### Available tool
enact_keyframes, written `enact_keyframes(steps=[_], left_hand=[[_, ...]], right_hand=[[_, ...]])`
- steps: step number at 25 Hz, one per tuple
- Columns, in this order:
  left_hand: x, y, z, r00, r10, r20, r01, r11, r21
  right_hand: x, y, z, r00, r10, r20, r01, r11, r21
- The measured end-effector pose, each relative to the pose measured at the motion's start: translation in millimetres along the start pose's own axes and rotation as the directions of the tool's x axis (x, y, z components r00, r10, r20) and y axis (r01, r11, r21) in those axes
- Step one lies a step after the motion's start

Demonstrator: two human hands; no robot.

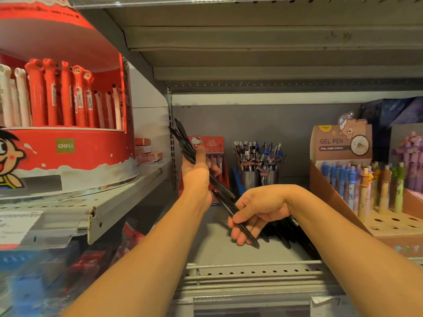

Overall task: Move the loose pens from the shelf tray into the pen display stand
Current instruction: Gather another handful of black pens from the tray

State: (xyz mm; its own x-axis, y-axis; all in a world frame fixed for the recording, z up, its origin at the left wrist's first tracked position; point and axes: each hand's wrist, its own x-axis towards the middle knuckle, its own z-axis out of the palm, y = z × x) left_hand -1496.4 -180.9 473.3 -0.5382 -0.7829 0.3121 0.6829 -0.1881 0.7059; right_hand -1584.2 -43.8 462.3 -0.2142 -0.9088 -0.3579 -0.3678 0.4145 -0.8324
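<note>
My left hand (196, 172) is raised above the grey shelf and grips a bundle of black pens (183, 140) that slant up to the left. Lower down, my right hand (254, 213) holds one black pen (242, 221) pointing down to the right, just over the shelf tray (212, 245). More loose black pens (283, 234) lie on the tray under and to the right of that hand, partly hidden by it. A brown cardboard GEL PEN display stand (343, 147) with empty holes (393, 221) in its front stands at the right.
A red round Deli pen display (66, 147) fills the upper shelf at left. A red Hello Kitty pen box (215, 147) and metal cups of pens (258, 161) stand at the back. The shelf's front rail (251, 268) runs below my hands.
</note>
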Motion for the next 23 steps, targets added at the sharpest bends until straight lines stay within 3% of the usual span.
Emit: enact_keyframes(steps=[2,6,9,12,14,19,23], left_hand=[[1,1,-2,0.998,0.05,-0.026,-0.049,0.998,0.05],[-1,-3,-6,0.977,0.211,-0.015,-0.196,0.928,0.318],[-1,-5,-7,0.976,0.219,-0.007,-0.201,0.905,0.375],[-2,-14,-12,0.996,0.093,0.007,-0.089,0.919,0.384],[-9,-25,-14,0.996,-0.019,0.082,-0.016,0.917,0.398],[-20,-39,-17,0.96,-0.143,0.242,0.017,0.889,0.457],[-25,-43,-20,0.906,-0.255,0.337,0.062,0.869,0.491]], right_hand=[[-1,2,-4,0.997,0.049,-0.06,-0.05,0.999,-0.005],[-1,4,-7,0.977,0.087,-0.194,-0.093,0.996,-0.019],[-1,6,-9,0.953,0.071,-0.293,-0.072,0.997,0.007],[4,3,-11,0.897,-0.05,-0.439,0.109,0.988,0.11],[7,1,-11,0.883,-0.093,-0.461,0.222,0.946,0.235],[5,3,-10,0.925,-0.062,-0.374,0.172,0.947,0.27],[4,6,-9,0.925,-0.064,-0.374,0.113,0.987,0.111]])
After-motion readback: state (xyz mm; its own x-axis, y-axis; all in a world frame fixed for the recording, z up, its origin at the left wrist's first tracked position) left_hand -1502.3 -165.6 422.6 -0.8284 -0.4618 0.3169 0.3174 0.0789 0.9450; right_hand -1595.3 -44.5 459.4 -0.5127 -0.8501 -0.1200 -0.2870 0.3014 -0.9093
